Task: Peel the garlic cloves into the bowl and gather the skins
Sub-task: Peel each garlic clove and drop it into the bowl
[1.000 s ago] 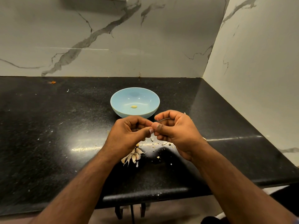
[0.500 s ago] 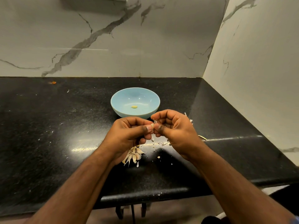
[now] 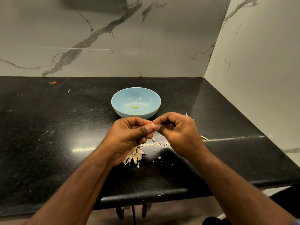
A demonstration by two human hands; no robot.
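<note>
A light blue bowl (image 3: 146,96) stands on the black counter with one peeled clove (image 3: 134,107) lying in its bottom. Just in front of the bowl, my left hand (image 3: 129,135) and my right hand (image 3: 178,133) meet fingertip to fingertip. Between them they pinch a small pale garlic clove (image 3: 152,124), mostly hidden by the fingers. Below my left hand lies a pile of unpeeled cloves (image 3: 134,155). Loose skin bits (image 3: 161,142) are scattered on the counter under my hands.
The black counter (image 3: 48,127) runs left and ends at a rounded front edge. Marble walls close it at the back and on the right. A small orange scrap (image 3: 53,82) lies at the back left. A thin skin strip (image 3: 203,137) lies right of my right hand.
Both hands stayed in front of the bowl; the fingertips shifted slightly around the clove, and a pale end of it now shows between them.
</note>
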